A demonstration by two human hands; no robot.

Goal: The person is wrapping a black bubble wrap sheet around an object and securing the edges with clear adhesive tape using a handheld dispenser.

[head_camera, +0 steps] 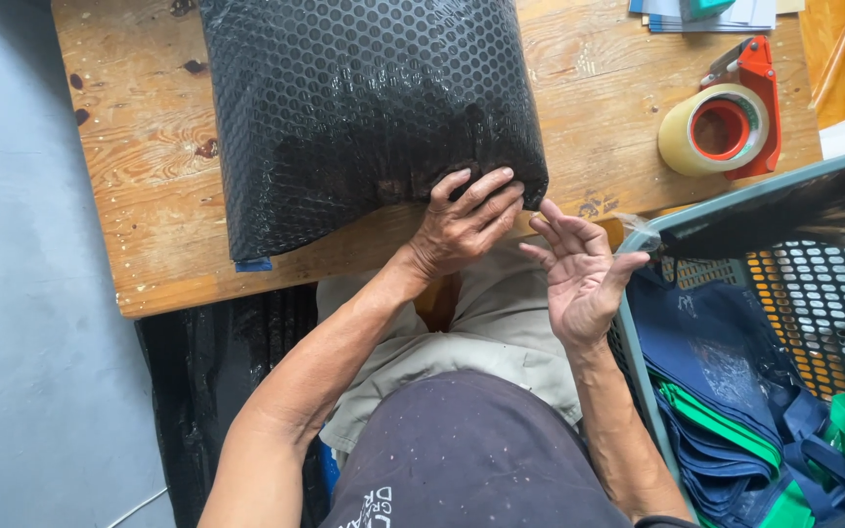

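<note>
**Black bubble-wrapped parcel held at the near edge of the surface**

Wooden surface: pale planks, knots and dark stains, seen from above. Grey floor to its left.

Parcel: largest item, a bulky pillow-shaped package wrapped in black bubble film, glossy, with a regular dot pattern. It lies on the surface, its near edge overhanging slightly toward the person. A small blue tab shows at its near left corner.

Basket: grey-green plastic with perforated walls, at the right, just beside the surface edge. Inside it lie folded navy and green fabric bags.

Tape dispenser: red-orange frame carrying a roll of clear tape, on the surface to the right of the parcel, well apart from it.

Stack of papers: far right edge, partly cut off.

Left hand: fingers curled over the near right corner of the parcel, pressing on the film; grip closed on it.

Right hand: palm up, fingers loosely spread, grip released, just beside the parcel corner. A thin strip of clear tape appears to cling at the thumb tip.
</note>
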